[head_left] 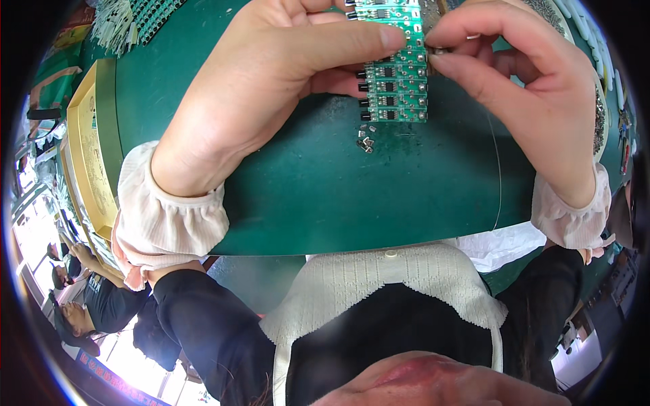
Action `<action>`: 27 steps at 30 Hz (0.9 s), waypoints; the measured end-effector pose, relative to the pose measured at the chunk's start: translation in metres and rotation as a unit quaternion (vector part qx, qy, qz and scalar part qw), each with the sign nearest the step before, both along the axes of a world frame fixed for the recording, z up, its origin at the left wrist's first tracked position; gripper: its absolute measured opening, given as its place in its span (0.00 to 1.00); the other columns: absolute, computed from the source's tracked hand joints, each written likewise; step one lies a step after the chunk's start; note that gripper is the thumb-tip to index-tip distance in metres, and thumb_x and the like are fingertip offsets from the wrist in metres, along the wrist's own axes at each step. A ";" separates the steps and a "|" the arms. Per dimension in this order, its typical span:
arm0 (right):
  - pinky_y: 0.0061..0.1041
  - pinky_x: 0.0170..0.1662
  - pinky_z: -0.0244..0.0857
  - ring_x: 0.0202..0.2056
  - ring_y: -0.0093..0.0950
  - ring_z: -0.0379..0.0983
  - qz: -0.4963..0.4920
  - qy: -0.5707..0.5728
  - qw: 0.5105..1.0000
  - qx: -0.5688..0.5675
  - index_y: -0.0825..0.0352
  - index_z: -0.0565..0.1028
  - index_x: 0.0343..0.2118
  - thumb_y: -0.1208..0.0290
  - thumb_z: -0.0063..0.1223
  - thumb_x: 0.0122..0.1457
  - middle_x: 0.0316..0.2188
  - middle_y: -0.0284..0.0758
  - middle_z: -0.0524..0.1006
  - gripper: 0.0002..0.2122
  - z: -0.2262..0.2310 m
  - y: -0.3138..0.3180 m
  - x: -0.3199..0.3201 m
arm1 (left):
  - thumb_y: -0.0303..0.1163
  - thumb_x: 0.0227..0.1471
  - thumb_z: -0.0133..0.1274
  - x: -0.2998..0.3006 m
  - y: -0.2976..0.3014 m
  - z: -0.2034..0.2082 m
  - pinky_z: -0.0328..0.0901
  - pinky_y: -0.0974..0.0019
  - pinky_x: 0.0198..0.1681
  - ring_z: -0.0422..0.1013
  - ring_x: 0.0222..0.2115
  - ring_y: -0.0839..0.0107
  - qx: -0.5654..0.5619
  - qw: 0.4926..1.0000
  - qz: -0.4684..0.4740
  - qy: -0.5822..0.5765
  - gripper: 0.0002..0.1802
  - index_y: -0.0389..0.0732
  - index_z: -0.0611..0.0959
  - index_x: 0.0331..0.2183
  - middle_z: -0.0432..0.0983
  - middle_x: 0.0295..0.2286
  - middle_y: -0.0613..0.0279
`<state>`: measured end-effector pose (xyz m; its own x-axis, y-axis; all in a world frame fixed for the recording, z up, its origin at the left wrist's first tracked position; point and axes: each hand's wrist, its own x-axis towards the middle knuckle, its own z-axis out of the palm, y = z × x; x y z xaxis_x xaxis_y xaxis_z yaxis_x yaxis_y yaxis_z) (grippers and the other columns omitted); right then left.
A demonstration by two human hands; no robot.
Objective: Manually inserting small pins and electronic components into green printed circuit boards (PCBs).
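Head view: one strip of joined green circuit boards (394,95), dark components along its left edge, solder points toward its right; held over a green bench (352,196), between the two hands; long axis running away from the wearer, near end toward the body, far end cut off by the upper border. Left hand (271,71): gripping the strip from its left side, thumb laid across the face, other fingers partly hidden. Right hand (545,95): thumb and forefinger closed in a pinch, apparently on a small metallic piece (438,51), its exact kind too small to tell. Governing relation, as judged: the pinch stands at the strip's right long edge, square to that axis, contact uncertain. Also: loose metal bits (367,144), just beyond the strip's near end, toward the wearer.
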<state>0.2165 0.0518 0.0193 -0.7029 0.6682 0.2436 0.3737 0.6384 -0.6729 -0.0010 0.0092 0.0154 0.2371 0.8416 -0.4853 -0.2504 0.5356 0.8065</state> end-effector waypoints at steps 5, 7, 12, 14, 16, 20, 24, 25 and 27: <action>0.12 0.24 0.54 0.24 0.11 0.66 0.009 -0.003 1.000 0.009 0.69 0.74 0.36 0.81 0.57 0.61 0.26 0.27 0.74 0.03 -0.001 0.004 -0.001 | 0.21 0.61 0.56 -0.011 0.001 -0.012 0.72 0.75 0.37 0.78 0.34 0.77 0.020 0.999 0.010 -0.047 0.16 0.33 0.77 0.51 0.82 0.40 0.60; 0.12 0.24 0.54 0.23 0.11 0.65 0.012 -0.004 1.000 0.015 0.69 0.74 0.36 0.81 0.57 0.61 0.26 0.27 0.74 0.03 -0.001 0.004 -0.001 | 0.21 0.61 0.56 -0.016 0.002 -0.018 0.72 0.75 0.39 0.78 0.35 0.77 0.044 0.989 -0.017 -0.141 0.17 0.33 0.77 0.51 0.82 0.41 0.60; 0.12 0.24 0.53 0.23 0.10 0.64 0.017 -0.008 0.999 0.034 0.69 0.73 0.36 0.81 0.57 0.61 0.25 0.26 0.73 0.04 -0.001 0.005 -0.003 | 0.16 0.59 0.56 0.004 0.001 0.001 0.74 0.72 0.43 0.79 0.39 0.75 0.023 1.000 0.016 0.005 0.17 0.32 0.75 0.50 0.82 0.43 0.56; 0.12 0.23 0.52 0.22 0.10 0.64 0.017 -0.009 0.999 0.038 0.69 0.73 0.36 0.81 0.57 0.61 0.25 0.26 0.73 0.04 -0.002 0.006 -0.002 | 0.14 0.58 0.56 0.002 0.001 -0.002 0.74 0.71 0.45 0.79 0.40 0.74 0.016 0.999 0.021 0.022 0.17 0.32 0.75 0.49 0.82 0.43 0.55; 0.12 0.23 0.52 0.22 0.10 0.64 0.023 -0.008 0.999 0.043 0.69 0.72 0.36 0.81 0.57 0.61 0.24 0.26 0.73 0.04 -0.001 0.006 -0.004 | 0.13 0.57 0.55 -0.012 -0.001 -0.015 0.74 0.71 0.46 0.79 0.41 0.73 0.073 0.992 -0.015 -0.106 0.17 0.33 0.73 0.48 0.82 0.43 0.53; 0.12 0.23 0.51 0.21 0.10 0.63 0.021 -0.009 0.999 0.035 0.69 0.72 0.36 0.81 0.57 0.62 0.24 0.26 0.72 0.04 -0.002 0.008 -0.004 | 0.13 0.57 0.56 -0.014 0.002 -0.022 0.74 0.71 0.46 0.79 0.41 0.73 0.067 0.987 -0.030 -0.143 0.17 0.33 0.73 0.47 0.82 0.43 0.53; 0.12 0.23 0.51 0.21 0.09 0.62 0.017 0.016 0.999 -0.047 0.69 0.71 0.35 0.81 0.57 0.62 0.23 0.25 0.72 0.05 0.002 0.017 -0.003 | 0.14 0.57 0.56 -0.016 -0.001 -0.033 0.74 0.71 0.45 0.78 0.40 0.74 0.185 0.983 0.010 -0.015 0.17 0.34 0.72 0.47 0.82 0.42 0.54; 0.12 0.22 0.50 0.21 0.09 0.62 0.013 0.028 0.997 -0.075 0.69 0.71 0.35 0.81 0.57 0.62 0.23 0.25 0.71 0.05 0.001 0.020 -0.001 | 0.14 0.57 0.57 -0.018 -0.001 -0.035 0.74 0.72 0.44 0.78 0.39 0.75 0.236 0.972 0.010 0.010 0.17 0.34 0.72 0.46 0.82 0.42 0.54; 0.12 0.22 0.50 0.20 0.09 0.61 0.004 0.051 0.992 -0.112 0.69 0.71 0.35 0.81 0.56 0.62 0.23 0.25 0.71 0.05 -0.002 0.025 0.001 | 0.14 0.57 0.57 -0.017 0.000 -0.027 0.74 0.72 0.44 0.78 0.39 0.75 0.214 0.976 0.023 -0.034 0.17 0.34 0.72 0.46 0.81 0.42 0.55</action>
<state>0.2179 0.0766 0.0174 -0.6880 0.7078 0.1601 0.2919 0.4718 -0.8320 -0.0177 0.0089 -0.0112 0.2129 0.9744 -0.0720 -0.3272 0.1406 0.9344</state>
